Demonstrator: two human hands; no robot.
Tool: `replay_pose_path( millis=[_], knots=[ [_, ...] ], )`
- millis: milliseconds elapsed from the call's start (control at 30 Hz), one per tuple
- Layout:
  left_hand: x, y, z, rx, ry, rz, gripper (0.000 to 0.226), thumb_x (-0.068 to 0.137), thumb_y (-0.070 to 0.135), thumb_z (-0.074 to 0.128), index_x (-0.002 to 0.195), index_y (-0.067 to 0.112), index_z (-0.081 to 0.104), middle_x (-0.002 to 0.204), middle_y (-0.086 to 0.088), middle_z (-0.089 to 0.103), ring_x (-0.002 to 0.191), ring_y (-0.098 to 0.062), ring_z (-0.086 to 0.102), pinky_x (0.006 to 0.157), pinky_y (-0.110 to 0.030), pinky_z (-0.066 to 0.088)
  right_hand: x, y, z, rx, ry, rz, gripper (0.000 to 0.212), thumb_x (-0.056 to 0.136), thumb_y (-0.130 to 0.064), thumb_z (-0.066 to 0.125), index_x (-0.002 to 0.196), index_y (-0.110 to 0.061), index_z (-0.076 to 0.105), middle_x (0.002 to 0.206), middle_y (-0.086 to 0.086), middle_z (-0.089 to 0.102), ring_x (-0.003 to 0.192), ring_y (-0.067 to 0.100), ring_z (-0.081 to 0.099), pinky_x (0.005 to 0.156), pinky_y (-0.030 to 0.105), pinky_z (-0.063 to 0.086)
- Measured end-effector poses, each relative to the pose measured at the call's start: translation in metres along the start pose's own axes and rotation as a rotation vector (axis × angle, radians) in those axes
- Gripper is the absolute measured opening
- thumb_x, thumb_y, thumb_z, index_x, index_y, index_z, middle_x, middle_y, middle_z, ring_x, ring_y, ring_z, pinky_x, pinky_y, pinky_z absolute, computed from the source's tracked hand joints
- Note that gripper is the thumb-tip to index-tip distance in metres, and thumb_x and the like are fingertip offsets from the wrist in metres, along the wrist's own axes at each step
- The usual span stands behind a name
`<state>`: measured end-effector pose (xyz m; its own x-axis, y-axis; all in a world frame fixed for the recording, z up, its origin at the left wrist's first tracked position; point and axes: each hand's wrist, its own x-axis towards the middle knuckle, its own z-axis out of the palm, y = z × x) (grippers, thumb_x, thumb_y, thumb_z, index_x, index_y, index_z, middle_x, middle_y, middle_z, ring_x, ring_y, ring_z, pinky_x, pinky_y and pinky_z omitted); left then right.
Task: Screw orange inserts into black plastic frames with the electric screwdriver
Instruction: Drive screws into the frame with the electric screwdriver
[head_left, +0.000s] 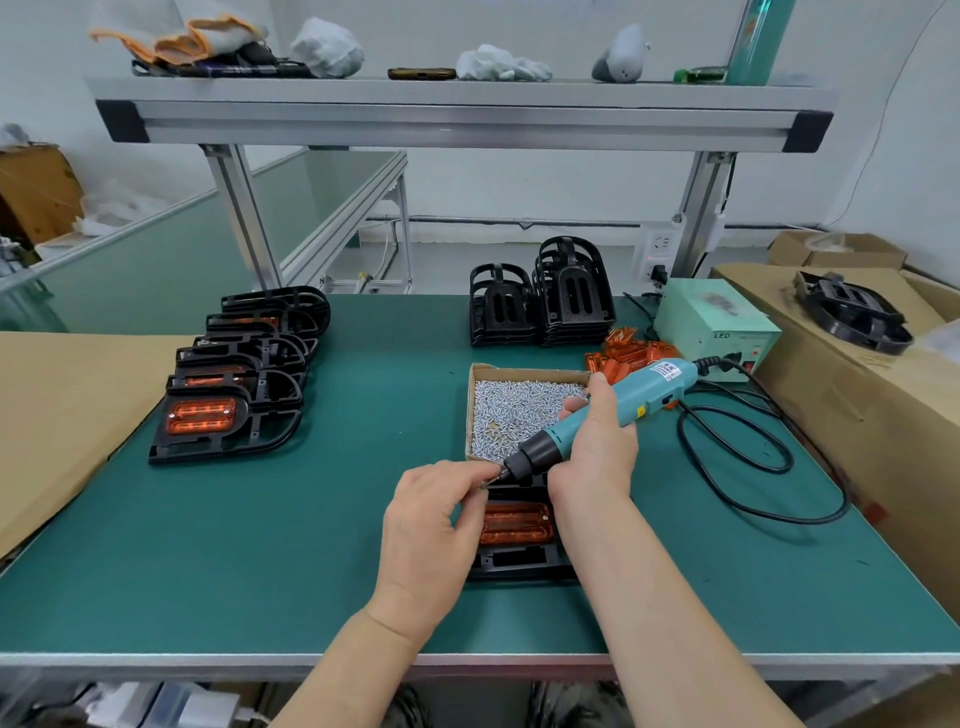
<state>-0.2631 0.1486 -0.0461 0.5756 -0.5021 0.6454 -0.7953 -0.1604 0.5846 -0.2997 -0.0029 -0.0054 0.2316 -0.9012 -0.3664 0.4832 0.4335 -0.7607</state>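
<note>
A black plastic frame (519, 564) lies on the green mat in front of me, with an orange insert (514, 522) seated in it. My right hand (597, 441) grips a teal electric screwdriver (613, 402), tilted so its black nose points down-left above the frame's upper left corner. My left hand (436, 514) pinches something small at the driver's bit tip; what it pinches is too small to tell. The hands hide most of the frame.
A cardboard tray of small silver screws (514, 410) sits just behind the frame. Finished frames (228, 395) lie overlapped at the left. Empty black frames (540, 301) stand stacked at the back, loose orange inserts (623, 353) beside a pale green power box (717, 327). The cord (753, 467) loops at right.
</note>
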Motion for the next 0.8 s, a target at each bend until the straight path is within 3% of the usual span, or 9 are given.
replay_pose_path(
  millis=[133, 367, 600, 800],
  knots=[
    [-0.0003, -0.0004, 0.0005, 0.011, -0.015, -0.003, 0.039, 0.073, -0.009, 0.078, 0.096, 0.021, 0.076, 0.087, 0.023, 0.063, 0.082, -0.015, 0.063, 0.083, -0.023, 0.045, 0.0009, 0.0024, -0.0028, -0.014, -0.004, 0.001, 0.017, 0.093, -0.035, 0.069, 0.104, -0.025, 0.061, 0.068, -0.005, 0.065, 0.064, 0.005, 0.063, 0.06, 0.025, 0.049],
    [-0.0017, -0.0037, 0.0028, 0.011, -0.045, -0.038, 0.036, 0.073, -0.008, 0.078, 0.096, 0.02, 0.075, 0.084, 0.016, 0.067, 0.082, -0.016, 0.062, 0.083, -0.018, 0.045, 0.0009, 0.0046, -0.0015, -0.041, -0.007, -0.052, 0.018, 0.091, -0.035, 0.069, 0.103, -0.024, 0.061, 0.062, -0.008, 0.062, 0.065, 0.01, 0.06, 0.065, 0.028, 0.049],
    [-0.0016, -0.002, 0.0032, 0.016, -0.071, -0.055, 0.037, 0.073, -0.007, 0.078, 0.098, 0.02, 0.075, 0.083, 0.013, 0.068, 0.082, -0.017, 0.062, 0.081, -0.022, 0.046, 0.001, 0.0049, -0.0022, -0.037, -0.009, -0.083, 0.016, 0.091, -0.033, 0.069, 0.099, -0.024, 0.059, 0.059, -0.01, 0.062, 0.06, 0.006, 0.061, 0.065, 0.027, 0.048],
    [-0.0014, -0.0022, 0.003, 0.016, -0.108, -0.084, 0.037, 0.075, -0.003, 0.077, 0.101, 0.023, 0.074, 0.083, 0.016, 0.067, 0.082, -0.014, 0.061, 0.084, -0.018, 0.043, 0.0014, 0.0049, -0.0034, -0.044, -0.017, -0.093, 0.016, 0.09, -0.032, 0.07, 0.099, -0.023, 0.059, 0.058, -0.01, 0.061, 0.055, 0.003, 0.059, 0.063, 0.027, 0.048]
  ],
)
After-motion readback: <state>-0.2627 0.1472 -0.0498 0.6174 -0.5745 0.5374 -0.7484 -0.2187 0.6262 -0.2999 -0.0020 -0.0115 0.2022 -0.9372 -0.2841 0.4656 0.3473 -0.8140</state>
